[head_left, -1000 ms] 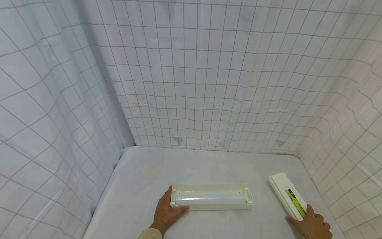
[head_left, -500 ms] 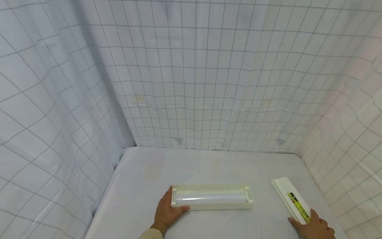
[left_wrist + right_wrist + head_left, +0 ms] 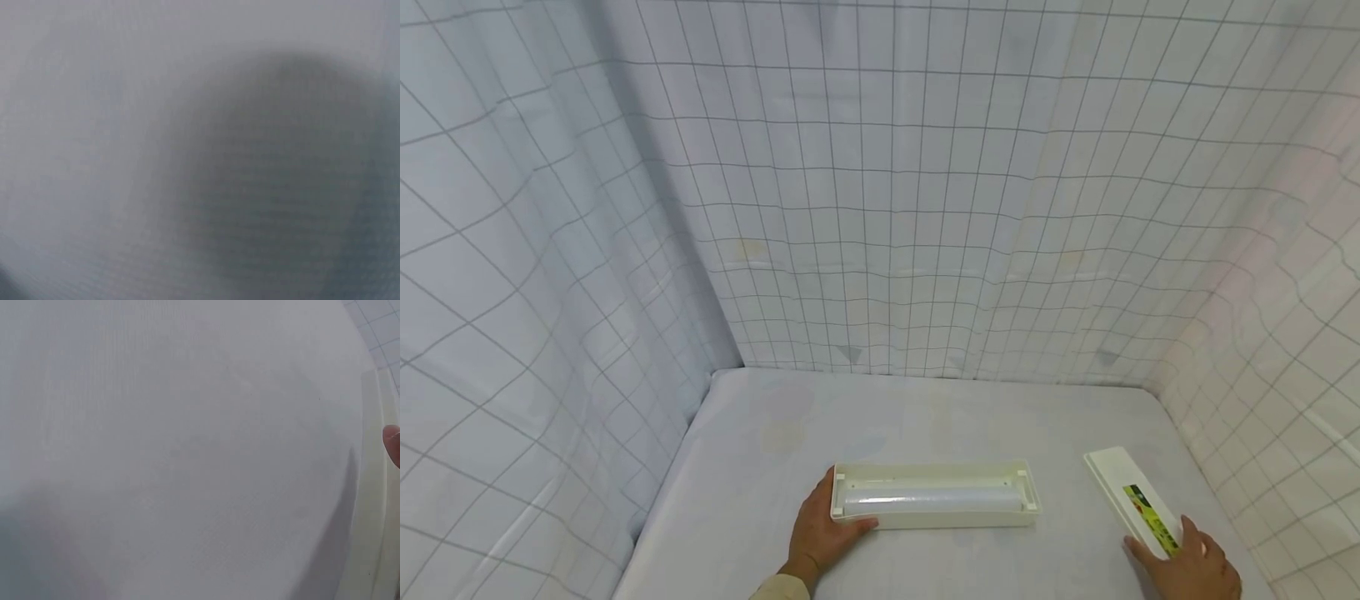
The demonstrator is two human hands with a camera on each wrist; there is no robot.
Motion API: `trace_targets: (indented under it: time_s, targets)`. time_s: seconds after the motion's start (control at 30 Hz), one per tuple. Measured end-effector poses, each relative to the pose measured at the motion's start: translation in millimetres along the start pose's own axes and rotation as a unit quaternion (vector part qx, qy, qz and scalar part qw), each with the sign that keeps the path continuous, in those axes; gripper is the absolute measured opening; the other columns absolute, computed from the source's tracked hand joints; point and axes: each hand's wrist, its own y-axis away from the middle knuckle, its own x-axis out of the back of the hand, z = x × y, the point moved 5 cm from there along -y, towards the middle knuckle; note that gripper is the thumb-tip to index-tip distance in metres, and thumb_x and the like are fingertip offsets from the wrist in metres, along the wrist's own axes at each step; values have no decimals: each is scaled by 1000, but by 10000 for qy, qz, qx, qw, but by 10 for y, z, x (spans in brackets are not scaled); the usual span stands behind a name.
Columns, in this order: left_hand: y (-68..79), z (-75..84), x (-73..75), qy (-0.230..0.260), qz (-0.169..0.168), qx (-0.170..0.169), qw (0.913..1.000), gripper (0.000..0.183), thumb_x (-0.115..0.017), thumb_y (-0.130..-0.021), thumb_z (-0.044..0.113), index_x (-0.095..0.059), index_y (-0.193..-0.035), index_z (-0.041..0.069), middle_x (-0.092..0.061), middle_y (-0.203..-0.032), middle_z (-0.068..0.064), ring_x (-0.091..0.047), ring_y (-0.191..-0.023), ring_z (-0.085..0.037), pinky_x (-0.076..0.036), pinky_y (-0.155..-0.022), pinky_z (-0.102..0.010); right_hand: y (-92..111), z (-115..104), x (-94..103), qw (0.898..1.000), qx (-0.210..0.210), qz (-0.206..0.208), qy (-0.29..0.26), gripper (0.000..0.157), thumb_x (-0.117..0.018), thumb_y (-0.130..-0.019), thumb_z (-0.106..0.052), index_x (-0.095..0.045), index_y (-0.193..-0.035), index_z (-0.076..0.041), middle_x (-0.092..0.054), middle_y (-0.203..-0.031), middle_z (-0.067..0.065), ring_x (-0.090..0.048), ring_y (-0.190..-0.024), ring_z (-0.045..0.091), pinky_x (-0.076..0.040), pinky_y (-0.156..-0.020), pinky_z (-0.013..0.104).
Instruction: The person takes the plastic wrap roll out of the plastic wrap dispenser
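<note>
In the head view a long cream plastic box lies uncovered on the white-covered table, with a roll of clear plastic film lengthwise inside. My left hand grips its left end, thumb along the near wall and the other fingers behind the end. To the right, a narrow white lid with a yellow-green label lies slanted. My right hand holds its near end, thumb at the left edge and fingers at the right. In the right wrist view a fingertip touches the lid's side.
White sheeting with grey grid lines hangs at the back and both sides. A stretch of white table cover separates the box from the lid. The left wrist view shows only blurred pale cloth and a dark shadow.
The lid and my right hand have shifted slightly right and toward me, and the lid's far end has come down. The box and my left hand have stayed in place.
</note>
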Motion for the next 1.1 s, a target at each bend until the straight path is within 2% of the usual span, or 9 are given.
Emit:
trace_targets:
  time_s: [0.1, 0.27, 0.33, 0.57, 0.77, 0.83, 0.97, 1.1]
  targets:
    - [8, -5, -2, -8, 32, -2, 10000, 115, -88, -65, 63, -42, -150, 1, -63, -139, -18, -61, -127, -37, -49, -109, -54, 5, -72, 43, 9996, 181, 165, -127, 106, -75, -78, -67, -36, -143, 6, -43, -136, 40, -44, -126, 57, -37, -106, 69]
    - [15, -4, -6, 24, 90, -35, 9999, 114, -88, -64, 61, -43, -150, 1, -64, -138, -18, -62, -126, -37, -50, -108, -54, 35, -291, 92, 9959, 560, 203, -686, 102, -78, -81, -57, -33, -146, 7, -34, -142, 39, -32, -131, 60, -28, -110, 70]
    - [14, -3, -9, 41, 109, -54, 9999, 114, -88, -65, 61, -43, -150, 1, -64, -138, -18, -62, -126, -37, -50, -109, -54, 74, -414, 120, 9921, 796, 316, -919, 99, -80, -82, -52, -34, -147, 7, -32, -144, 39, -30, -132, 61, -27, -109, 70]
    - [14, 1, -12, 90, 61, -84, 9999, 113, -87, -68, 60, -40, -152, 1, -62, -141, -18, -60, -129, -38, -48, -111, -54, 296, -901, 226, 9625, 2008, 1102, -1455, 80, -87, -79, -27, -48, -141, 6, -42, -142, 36, -39, -128, 58, -38, -99, 72]
    - [14, -4, -14, 173, 40, -93, 9998, 112, -87, -69, 60, -39, -153, 2, -61, -142, -18, -60, -129, -39, -48, -110, -55, 466, -1323, 235, 9525, 2510, 1018, -1390, 73, -86, -81, -25, -51, -142, -1, -47, -142, 27, -46, -128, 49, -47, -96, 68]
    - [16, -4, -15, 162, 31, -107, 9998, 112, -86, -69, 60, -39, -154, 3, -61, -143, -18, -60, -130, -38, -48, -110, -55, 529, -1459, 223, 9445, 2818, 988, -1373, 71, -86, -82, -25, -53, -141, -3, -51, -140, 24, -50, -128, 46, -49, -96, 66]
    - [20, -6, -4, 124, 74, -176, 9997, 111, -86, -70, 59, -40, -153, 1, -61, -143, -19, -60, -130, -38, -48, -110, -55, 654, -1694, 189, 9206, 3479, 964, -1489, 65, -85, -83, -23, -57, -139, -6, -58, -134, 18, -57, -123, 41, -54, -93, 61]
    - [23, 2, 3, 87, 115, -235, 9996, 109, -86, -71, 58, -40, -152, 1, -61, -143, -19, -60, -130, -38, -49, -110, -54, 726, -1841, 167, 9037, 3859, 1048, -1533, 63, -87, -82, -23, -60, -137, -8, -61, -131, 15, -60, -121, 36, -57, -91, 57]
